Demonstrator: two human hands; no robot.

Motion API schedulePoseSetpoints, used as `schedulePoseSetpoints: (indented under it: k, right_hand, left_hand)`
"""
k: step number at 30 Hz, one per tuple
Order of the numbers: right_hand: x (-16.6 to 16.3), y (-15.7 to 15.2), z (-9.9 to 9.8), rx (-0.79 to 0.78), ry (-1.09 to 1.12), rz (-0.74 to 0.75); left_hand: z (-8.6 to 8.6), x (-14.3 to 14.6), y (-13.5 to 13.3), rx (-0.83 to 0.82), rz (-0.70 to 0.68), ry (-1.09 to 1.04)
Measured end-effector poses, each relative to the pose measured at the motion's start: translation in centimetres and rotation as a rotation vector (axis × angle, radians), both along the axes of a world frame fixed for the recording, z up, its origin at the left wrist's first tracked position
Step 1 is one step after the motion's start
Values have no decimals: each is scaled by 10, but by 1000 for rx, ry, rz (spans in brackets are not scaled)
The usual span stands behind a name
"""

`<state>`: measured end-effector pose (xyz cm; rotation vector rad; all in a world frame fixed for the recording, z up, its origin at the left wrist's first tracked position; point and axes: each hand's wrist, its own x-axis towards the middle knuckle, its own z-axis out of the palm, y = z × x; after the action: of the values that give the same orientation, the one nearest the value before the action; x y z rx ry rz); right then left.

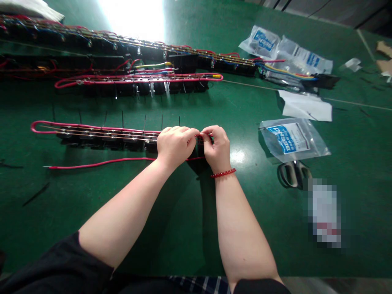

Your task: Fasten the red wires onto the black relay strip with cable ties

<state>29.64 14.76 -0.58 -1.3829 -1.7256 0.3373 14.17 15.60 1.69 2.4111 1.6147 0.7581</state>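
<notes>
Green mat under all. Beyond near relay row, three rows more fully wired, red, blue, yellow. Near row: black blocks, bright metal rods, glossy red wire looped along it, loose tail in front. At row's right end, left hand curled closed, right hand pinching wire. Right of row: scissors.

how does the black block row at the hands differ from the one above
The left hand and right hand hold the right end of the near row; the farther row is untouched. The near row trails a loose red wire in front; the farther row's red wire ends in a yellow tip. Both show a red loop at left.
</notes>
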Motion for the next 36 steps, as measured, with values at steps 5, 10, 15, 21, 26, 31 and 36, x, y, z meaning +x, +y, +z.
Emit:
schedulePoseSetpoints:
  k: [5,10,15,21,26,31,36]
  right_hand:
    - [0,0,0,-16,37,-17]
    - [0,0,-2,-25,73,-31]
    - [-1,2,-2,-27,94,-35]
    - [-2,1,-1,-21,117,-67]
    - [-2,1,-1,-45,129,-89]
    - [0,2,-2,-47,81,-22]
    - [0,2,2,-60,-19,-22]
  left_hand:
    - [0,0,0,-17,-9,-2]
    - [0,0,0,-12,-13,-3]
    - [-1,0,0,-16,-12,-4]
    - [-2,1,-1,14,-17,12]
    - [-2,1,-1,29,-17,37]
    - [-3,0,-1,12,-31,36]
    - [-3,0,0,0,-34,47]
